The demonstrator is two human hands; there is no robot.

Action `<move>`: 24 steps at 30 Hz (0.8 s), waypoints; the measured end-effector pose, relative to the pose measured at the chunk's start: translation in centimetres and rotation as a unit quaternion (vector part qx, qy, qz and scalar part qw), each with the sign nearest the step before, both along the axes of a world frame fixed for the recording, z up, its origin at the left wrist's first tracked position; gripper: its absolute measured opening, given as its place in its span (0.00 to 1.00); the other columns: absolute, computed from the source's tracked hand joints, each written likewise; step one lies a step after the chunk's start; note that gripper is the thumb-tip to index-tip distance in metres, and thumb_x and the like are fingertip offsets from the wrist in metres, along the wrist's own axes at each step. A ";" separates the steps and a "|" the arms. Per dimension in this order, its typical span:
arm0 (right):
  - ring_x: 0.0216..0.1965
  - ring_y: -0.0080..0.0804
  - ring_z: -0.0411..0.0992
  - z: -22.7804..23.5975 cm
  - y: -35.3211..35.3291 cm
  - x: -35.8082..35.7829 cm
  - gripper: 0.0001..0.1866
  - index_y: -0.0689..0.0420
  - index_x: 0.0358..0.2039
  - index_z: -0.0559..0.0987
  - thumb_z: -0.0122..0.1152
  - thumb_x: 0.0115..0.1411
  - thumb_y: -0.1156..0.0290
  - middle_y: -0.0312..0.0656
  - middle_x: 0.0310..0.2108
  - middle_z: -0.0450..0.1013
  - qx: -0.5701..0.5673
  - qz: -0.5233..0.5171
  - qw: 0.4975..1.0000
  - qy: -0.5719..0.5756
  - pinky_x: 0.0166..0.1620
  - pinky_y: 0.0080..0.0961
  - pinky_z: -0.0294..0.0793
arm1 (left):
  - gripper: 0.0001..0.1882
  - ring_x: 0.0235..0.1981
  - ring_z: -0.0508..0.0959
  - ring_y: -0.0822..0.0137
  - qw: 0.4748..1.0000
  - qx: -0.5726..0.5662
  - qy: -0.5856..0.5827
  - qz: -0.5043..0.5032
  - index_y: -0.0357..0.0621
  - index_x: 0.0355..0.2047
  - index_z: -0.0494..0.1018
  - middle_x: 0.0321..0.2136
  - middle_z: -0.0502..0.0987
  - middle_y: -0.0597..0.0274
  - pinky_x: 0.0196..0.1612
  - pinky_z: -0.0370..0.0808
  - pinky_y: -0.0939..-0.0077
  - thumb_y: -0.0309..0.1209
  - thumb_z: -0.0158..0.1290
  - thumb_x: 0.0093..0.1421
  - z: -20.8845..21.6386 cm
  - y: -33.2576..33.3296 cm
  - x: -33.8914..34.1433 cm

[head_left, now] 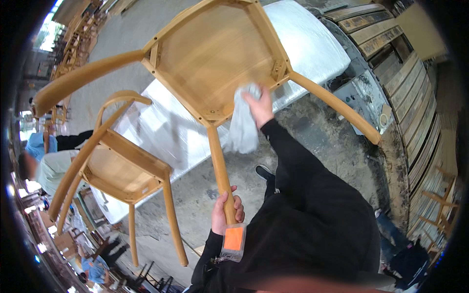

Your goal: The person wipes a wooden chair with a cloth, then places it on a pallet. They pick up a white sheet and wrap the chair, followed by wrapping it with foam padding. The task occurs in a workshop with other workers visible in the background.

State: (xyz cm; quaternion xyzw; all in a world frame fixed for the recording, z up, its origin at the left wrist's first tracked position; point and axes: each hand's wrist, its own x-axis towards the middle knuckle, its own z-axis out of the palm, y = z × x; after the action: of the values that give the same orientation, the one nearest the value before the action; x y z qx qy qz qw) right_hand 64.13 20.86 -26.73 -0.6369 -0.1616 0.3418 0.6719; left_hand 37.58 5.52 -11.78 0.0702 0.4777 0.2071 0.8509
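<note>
An upturned wooden chair (215, 53) rests on a table covered in white plastic wrap (312, 41), its underside facing me and its legs pointing outward. My left hand (227, 210) is wrapped round the near leg (220, 161) of this chair, close to the leg's end. In my right hand (260, 105) is a whitish cloth (244, 127), pressed against the near edge of the seat frame and hanging down below it. The hand and cloth are slightly blurred. An orange card in a clear badge holder (234, 239) hangs in front of my left wrist.
A second upturned wooden chair (127, 171) stands to the left on the same table. Stacked wooden slats (410, 93) line the right side. Beyond the second chair is a person in pale clothing (56, 171); others are at lower left and lower right.
</note>
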 end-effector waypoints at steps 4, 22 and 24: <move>0.57 0.50 0.65 5.4 9.3 8.4 0.28 0.58 0.55 0.71 0.61 0.50 0.75 0.52 0.51 0.70 0.104 -0.090 0.857 -0.497 0.60 0.41 0.64 | 0.23 0.11 0.66 0.69 1.000 -0.011 -0.001 0.016 0.42 0.55 0.61 0.20 0.65 0.63 0.15 0.64 0.74 0.44 0.45 0.67 0.2 0.0 0.2; 0.61 0.55 0.61 0.9 13.6 10.4 0.29 0.56 0.64 0.63 0.52 0.63 0.62 0.58 0.60 0.62 -0.065 -0.013 0.757 -0.650 0.61 0.54 0.58 | 0.26 0.09 0.66 0.67 0.996 -0.032 -0.006 0.089 0.39 0.56 0.61 0.19 0.65 0.61 0.11 0.65 0.74 0.43 0.47 0.65 -0.4 -0.5 0.1; 0.60 0.64 0.60 -2.0 9.5 4.1 0.33 0.59 0.67 0.58 0.49 0.62 0.65 0.64 0.59 0.60 -0.277 0.056 0.720 -0.634 0.62 0.55 0.59 | 0.26 0.10 0.66 0.68 0.996 -0.027 -0.022 0.082 0.39 0.57 0.61 0.20 0.65 0.61 0.11 0.65 0.73 0.43 0.48 0.65 -0.8 -0.6 -0.2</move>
State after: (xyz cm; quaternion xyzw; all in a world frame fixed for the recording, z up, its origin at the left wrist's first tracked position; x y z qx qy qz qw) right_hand 68.26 30.32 -28.77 -0.8522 -0.4832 -0.0757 0.1858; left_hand 37.36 4.91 -12.60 0.0034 0.4681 0.2651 0.8430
